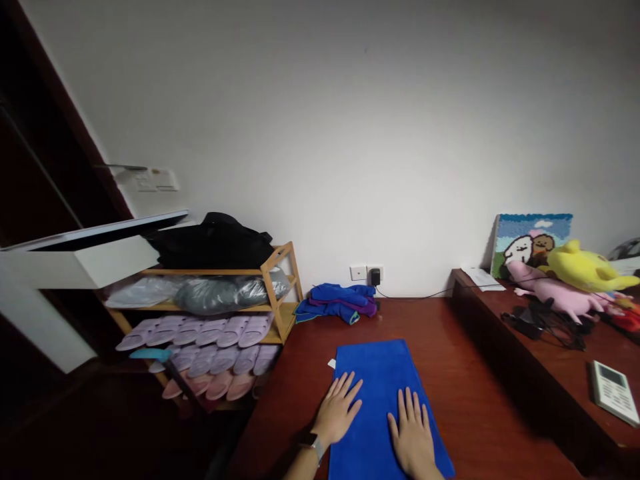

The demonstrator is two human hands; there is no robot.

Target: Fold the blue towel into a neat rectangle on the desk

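A blue cloth [375, 373] lies spread flat on the reddish-brown table [480, 413], with a small white tag at its left edge. My left hand [336, 412] rests palm down across the cloth's left edge, fingers spread; a watch is on that wrist. Palm down on the right part of the cloth lies my right hand [413, 430], its fingers stretched out. Neither hand grips anything. The near end of the cloth runs out of the picture.
Crumpled blue and purple cloths [340, 300] lie against the wall. A wooden rack [280, 293] with slippers and a black bag [215, 243] stands left. On a raised surface [545, 360] at right are plush toys [555, 290], cables and a calculator-like device [614, 392].
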